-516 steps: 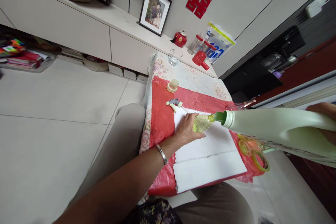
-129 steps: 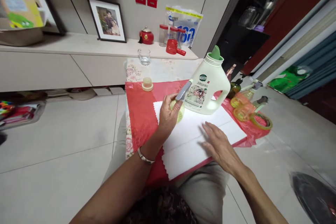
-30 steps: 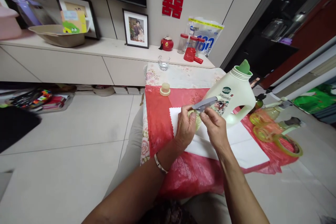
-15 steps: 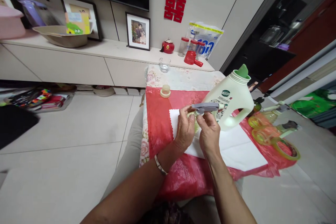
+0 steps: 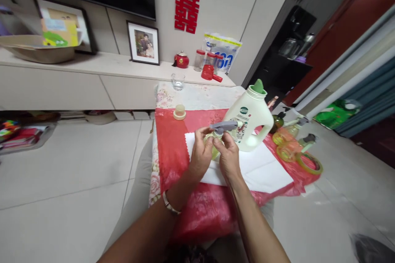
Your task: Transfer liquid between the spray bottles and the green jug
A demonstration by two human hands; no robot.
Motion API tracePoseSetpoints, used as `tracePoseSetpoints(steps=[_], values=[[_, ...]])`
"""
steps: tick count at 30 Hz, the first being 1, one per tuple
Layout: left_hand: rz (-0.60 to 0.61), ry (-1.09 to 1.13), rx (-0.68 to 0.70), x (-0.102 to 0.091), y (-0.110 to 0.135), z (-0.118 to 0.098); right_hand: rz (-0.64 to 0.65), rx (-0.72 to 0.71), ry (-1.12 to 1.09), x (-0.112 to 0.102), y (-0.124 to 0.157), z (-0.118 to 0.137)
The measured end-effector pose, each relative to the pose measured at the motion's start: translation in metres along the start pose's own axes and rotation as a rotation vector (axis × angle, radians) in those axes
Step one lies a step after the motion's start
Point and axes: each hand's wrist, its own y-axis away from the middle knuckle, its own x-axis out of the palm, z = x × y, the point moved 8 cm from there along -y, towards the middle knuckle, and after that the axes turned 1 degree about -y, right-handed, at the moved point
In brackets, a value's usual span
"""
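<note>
A spray bottle with a grey trigger head (image 5: pixel 224 125) and a clear body holding yellowish liquid stands upright between my hands, over the white cloth (image 5: pixel 265 172). My left hand (image 5: pixel 201 152) is closed around the neck from the left. My right hand (image 5: pixel 228 153) pinches the neck from the right, just under the grey head. Both hands hide much of the bottle. Right behind it stands a large pale green detergent jug (image 5: pixel 251 109) with a green spout and no cap on. A translucent cap (image 5: pixel 179 112) sits on the red plastic sheet (image 5: pixel 169 144) to the left.
Several bottles with pump or spray heads (image 5: pixel 288 150) and a roll of yellow tape (image 5: pixel 310 163) lie at the table's right. A glass mug (image 5: pixel 178 81) stands at the back edge. Behind runs a low cabinet (image 5: pixel 135 86) with framed pictures, red-lidded jars and a red dipper.
The camera view has swung to the right, so everything appears shifted left. Both hands keep their hold on the spray bottle, with only slight finger movement.
</note>
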Motion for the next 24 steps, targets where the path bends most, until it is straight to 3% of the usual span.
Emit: tracePoseSetpoints(steps=[4,7,11,13,16,19,24], values=[[-0.059,-0.164,-0.107,-0.02,0.002,0.0,-0.022,-0.028,-0.037,-0.002,0.002,0.009],[-0.059,-0.282,-0.15,-0.037,0.004,0.0,-0.038,-0.063,-0.054,-0.008,0.011,0.031],[0.301,-0.537,-0.111,-0.026,0.013,0.002,-0.093,-0.16,-0.044,-0.037,0.027,0.084],[0.493,-0.646,-0.045,-0.014,0.025,0.002,-0.159,-0.211,0.002,-0.062,0.031,0.112],[0.649,-0.802,0.01,-0.002,0.045,0.004,-0.292,-0.304,0.055,-0.106,0.027,0.141],[0.703,-0.895,0.02,0.002,0.059,0.01,-0.436,-0.357,0.14,-0.154,0.012,0.139],[0.644,-0.795,-0.006,-0.004,0.059,0.011,-0.641,-0.402,0.247,-0.223,-0.02,0.093]])
